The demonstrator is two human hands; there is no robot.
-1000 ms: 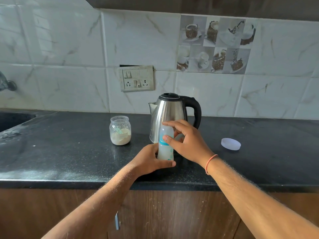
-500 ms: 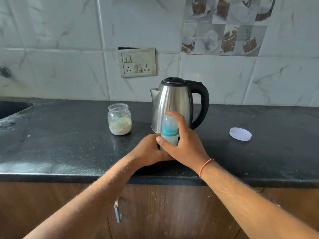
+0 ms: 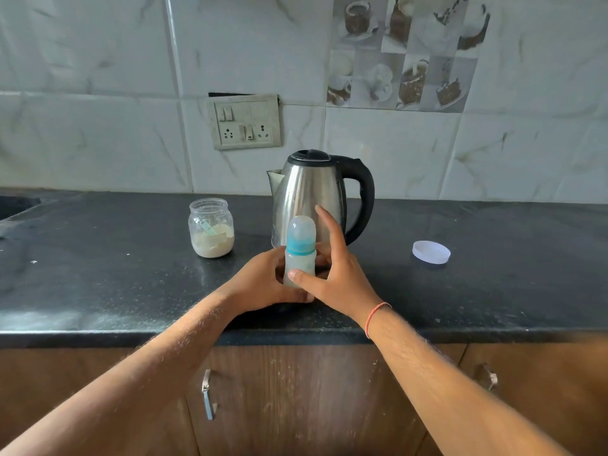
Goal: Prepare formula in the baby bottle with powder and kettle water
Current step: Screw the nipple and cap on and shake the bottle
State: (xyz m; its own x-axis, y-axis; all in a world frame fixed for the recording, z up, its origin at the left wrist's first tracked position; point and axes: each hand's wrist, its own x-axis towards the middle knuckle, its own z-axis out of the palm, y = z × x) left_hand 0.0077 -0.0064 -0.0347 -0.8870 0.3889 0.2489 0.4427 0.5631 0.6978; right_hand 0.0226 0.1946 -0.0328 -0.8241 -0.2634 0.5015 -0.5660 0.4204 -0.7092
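Head view: left hand (image 3: 263, 281) grips capped baby bottle (image 3: 300, 255) upright on surface (image 3: 98, 284); right hand (image 3: 335, 274) half-open, thumb touching. Jar (image 3: 211, 228) open; filling apparently not started.

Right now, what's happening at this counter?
A person is holding a capped baby bottle upright on the black counter, in front of the steel kettle. The left hand grips its base; the right hand has its thumb on the bottle and fingers spread. The open powder jar stands left; a white lid lies right.
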